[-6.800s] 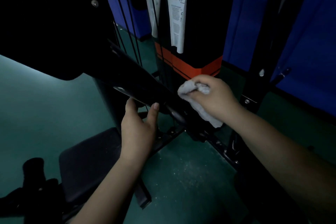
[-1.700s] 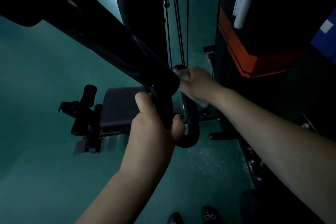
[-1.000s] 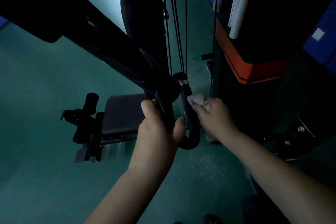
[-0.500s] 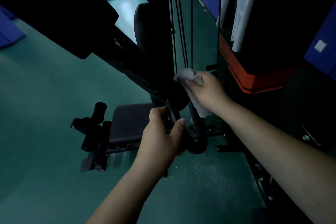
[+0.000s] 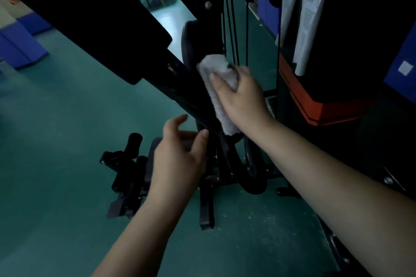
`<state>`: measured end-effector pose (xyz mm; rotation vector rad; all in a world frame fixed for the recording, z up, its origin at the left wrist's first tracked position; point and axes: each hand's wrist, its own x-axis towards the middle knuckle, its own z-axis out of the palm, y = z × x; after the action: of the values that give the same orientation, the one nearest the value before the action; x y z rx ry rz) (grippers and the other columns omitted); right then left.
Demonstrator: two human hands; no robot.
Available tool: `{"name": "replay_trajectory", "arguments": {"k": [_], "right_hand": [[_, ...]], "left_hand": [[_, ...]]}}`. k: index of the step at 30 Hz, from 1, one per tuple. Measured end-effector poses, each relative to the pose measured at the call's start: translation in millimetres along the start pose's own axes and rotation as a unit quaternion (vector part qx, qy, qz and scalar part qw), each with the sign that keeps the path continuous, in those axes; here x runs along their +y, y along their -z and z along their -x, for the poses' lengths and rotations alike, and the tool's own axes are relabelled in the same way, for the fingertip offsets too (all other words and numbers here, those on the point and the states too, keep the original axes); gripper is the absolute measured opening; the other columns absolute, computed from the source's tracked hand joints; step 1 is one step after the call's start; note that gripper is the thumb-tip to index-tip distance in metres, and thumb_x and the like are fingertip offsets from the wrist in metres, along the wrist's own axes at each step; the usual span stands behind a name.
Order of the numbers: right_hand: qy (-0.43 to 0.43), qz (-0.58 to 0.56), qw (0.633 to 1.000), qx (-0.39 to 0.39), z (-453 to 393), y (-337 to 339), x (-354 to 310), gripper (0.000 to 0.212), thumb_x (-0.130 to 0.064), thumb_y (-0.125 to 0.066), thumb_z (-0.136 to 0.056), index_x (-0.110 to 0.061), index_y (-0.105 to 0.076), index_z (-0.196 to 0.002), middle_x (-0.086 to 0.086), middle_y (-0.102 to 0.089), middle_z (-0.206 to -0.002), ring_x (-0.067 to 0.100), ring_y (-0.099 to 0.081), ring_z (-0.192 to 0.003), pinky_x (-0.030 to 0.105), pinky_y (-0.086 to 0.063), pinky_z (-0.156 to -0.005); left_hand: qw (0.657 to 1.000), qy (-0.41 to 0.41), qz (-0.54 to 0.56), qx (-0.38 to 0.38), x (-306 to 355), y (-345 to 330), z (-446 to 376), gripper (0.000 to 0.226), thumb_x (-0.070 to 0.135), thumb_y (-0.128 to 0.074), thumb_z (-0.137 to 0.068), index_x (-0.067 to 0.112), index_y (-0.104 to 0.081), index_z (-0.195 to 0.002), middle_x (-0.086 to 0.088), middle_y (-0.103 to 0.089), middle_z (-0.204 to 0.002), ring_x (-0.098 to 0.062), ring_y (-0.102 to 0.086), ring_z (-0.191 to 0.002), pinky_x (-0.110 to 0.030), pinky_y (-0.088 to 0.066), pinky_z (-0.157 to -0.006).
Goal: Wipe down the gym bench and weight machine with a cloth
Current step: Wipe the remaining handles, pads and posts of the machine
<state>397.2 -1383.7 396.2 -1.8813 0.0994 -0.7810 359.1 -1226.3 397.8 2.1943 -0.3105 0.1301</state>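
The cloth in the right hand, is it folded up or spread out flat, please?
Folded: the cloth forms a thick, narrow wad under the right hand, one rounded end above the fingers and a tail hanging below.

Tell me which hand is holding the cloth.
The right hand: its fingers press the white cloth against the slanted black bar. The left hand hangs open below the bar, holding nothing.

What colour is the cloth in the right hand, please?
Light grey cloth, clearest in the head view.
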Motion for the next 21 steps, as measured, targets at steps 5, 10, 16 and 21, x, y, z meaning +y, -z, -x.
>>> {"name": "replay_trajectory", "arguments": {"k": [5, 10, 16, 21], "right_hand": [[-0.139, 0.064, 0.988, -0.008, 0.0, -8.0, 7.6, 0.025, -0.035, -0.047, -0.096, -0.019, -0.057, -0.081, 0.003, -0.059, -0.082, 0.015, -0.060, -0.072, 0.022, -0.037, -0.052], [0.035, -0.021, 0.998, 0.039, -4.9, -23.2, -50.5, 0.023, -0.036, -0.052, -0.095, -0.015, -0.063, -0.099, 0.007, -0.057, -0.095, 0.011, -0.058, -0.076, 0.013, -0.041, -0.061], [-0.109, 0.088, 0.989, 0.037, -3.2, -18.4, -23.8, 0.030, -0.038, -0.043, -0.095, -0.022, -0.047, -0.070, 0.004, -0.055, -0.082, 0.014, -0.051, -0.061, 0.021, -0.033, -0.055], [0.063, 0.068, 0.994, 0.059, 1.1, -38.9, -63.9, 0.031, -0.037, -0.052, -0.095, -0.014, -0.060, -0.114, 0.001, -0.047, -0.097, 0.015, -0.054, -0.077, 0.020, -0.039, -0.062]], "left_hand": [[0.989, -0.046, -0.021, 0.139, 23.8, 51.7, -11.6, 0.073, 0.052, -0.063, -0.080, 0.029, -0.030, -0.140, 0.013, -0.057, -0.114, -0.007, -0.064, -0.073, -0.039, -0.056, -0.065], [0.980, -0.056, -0.007, 0.192, 35.5, 69.7, -37.3, 0.091, 0.055, -0.064, -0.080, 0.021, -0.018, -0.150, 0.006, -0.045, -0.136, -0.009, -0.058, -0.098, -0.035, -0.050, -0.082], [0.977, -0.088, 0.024, 0.192, 37.4, 63.7, -50.9, 0.082, 0.048, -0.064, -0.084, 0.023, -0.020, -0.149, 0.004, -0.039, -0.139, -0.010, -0.047, -0.117, -0.026, -0.041, -0.093], [0.974, -0.111, 0.043, 0.190, 31.8, 65.1, -61.5, 0.075, 0.044, -0.066, -0.085, 0.026, -0.025, -0.146, 0.010, -0.045, -0.135, -0.013, -0.046, -0.126, -0.040, -0.042, -0.106]]}}
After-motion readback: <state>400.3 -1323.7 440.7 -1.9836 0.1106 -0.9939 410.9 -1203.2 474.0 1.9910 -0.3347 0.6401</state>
